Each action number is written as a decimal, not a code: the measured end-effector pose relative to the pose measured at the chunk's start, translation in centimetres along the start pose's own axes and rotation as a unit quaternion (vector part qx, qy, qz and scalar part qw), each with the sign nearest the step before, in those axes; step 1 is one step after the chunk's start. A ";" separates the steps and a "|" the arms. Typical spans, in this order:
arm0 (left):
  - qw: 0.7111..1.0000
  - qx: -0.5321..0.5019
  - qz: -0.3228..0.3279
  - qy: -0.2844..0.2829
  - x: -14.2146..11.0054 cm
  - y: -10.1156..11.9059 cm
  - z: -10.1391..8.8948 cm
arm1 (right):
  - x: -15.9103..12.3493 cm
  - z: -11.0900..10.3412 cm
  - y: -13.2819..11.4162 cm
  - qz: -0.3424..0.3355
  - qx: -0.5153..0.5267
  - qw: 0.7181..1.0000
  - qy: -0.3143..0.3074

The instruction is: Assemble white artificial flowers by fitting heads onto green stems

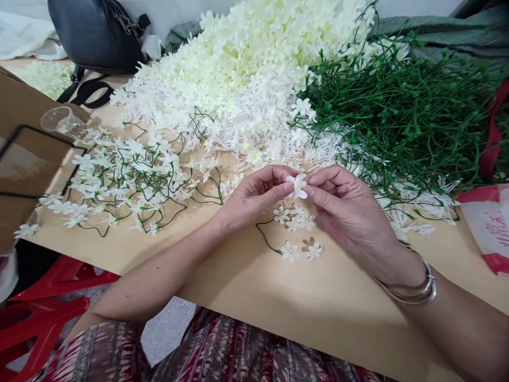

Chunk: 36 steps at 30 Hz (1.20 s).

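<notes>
A white artificial flower [297, 187] is pinched between my two hands above the table. My left hand [262, 193] grips it from the left with thumb and fingers. From the right, my right hand [345, 204] closes its thumb and forefinger on the flower's other edge. Below them hangs a small cluster of white blossoms [292, 217] on a curved green stem [265, 239]; whether it joins the held flower is hidden by the fingers. A loose-looking blossom [314, 251] shows at the cluster's lower right.
Finished-looking flower sprigs [131, 180] lie spread at left. A tall heap of white blossoms [246, 58] fills the back, with a pile of green stems [405, 106] at right. A cardboard box [27, 143], black bag [95, 34], clear plastic cup [66, 122] and red-and-white packet [489, 223] stand around.
</notes>
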<state>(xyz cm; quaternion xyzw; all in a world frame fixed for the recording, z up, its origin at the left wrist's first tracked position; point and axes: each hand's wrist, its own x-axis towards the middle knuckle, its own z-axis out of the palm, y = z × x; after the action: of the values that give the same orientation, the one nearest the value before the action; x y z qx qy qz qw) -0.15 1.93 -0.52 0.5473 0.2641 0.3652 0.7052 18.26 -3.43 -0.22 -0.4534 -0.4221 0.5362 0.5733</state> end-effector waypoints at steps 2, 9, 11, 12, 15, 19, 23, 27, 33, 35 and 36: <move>1.000 0.015 0.003 0.007 0.0 0.0 0.0 | -0.1 0.0 -0.1 0.003 -0.010 1.000 0.005; 0.999 0.040 0.010 0.011 0.0 0.3 0.0 | -0.2 -0.3 -0.2 -0.010 -0.043 0.999 0.014; 0.999 0.043 0.007 0.004 0.0 0.4 0.0 | -0.2 -0.4 -0.1 -0.013 -0.040 0.999 0.021; 0.999 0.044 0.005 -0.001 0.0 0.4 0.0 | -0.2 -0.4 -0.1 -0.017 -0.042 0.999 0.017; 0.999 0.041 0.005 -0.005 0.0 0.3 0.0 | -0.3 -0.3 -0.1 -0.028 -0.057 0.998 0.014; 1.000 0.031 0.000 -0.002 0.1 0.3 0.0 | -0.4 0.0 -0.3 -0.025 -0.063 0.997 0.036; 1.000 0.024 -0.003 -0.009 0.1 0.5 0.0 | -0.4 0.2 -0.4 -0.014 -0.067 0.997 0.023; 0.999 0.045 -0.010 -0.001 0.1 0.7 0.1 | -0.4 0.0 -0.1 -0.032 -0.075 0.995 0.050; 0.998 0.050 -0.029 0.006 0.1 0.6 -0.1 | -0.3 0.0 -0.4 -0.030 -0.092 0.995 0.033; 0.999 0.036 -0.033 -0.018 0.1 0.6 -0.3 | -0.2 -0.1 -0.5 -0.026 -0.088 0.995 0.024; 0.998 0.032 -0.037 -0.030 0.2 0.6 -0.4 | -0.2 -0.2 -0.6 -0.024 -0.084 0.996 0.020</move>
<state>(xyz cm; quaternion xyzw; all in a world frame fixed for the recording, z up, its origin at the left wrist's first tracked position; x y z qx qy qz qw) -0.51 2.39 -0.02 0.5704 0.2745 0.3137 0.7077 18.62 -3.63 0.26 -0.5002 -0.4651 0.4761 0.5540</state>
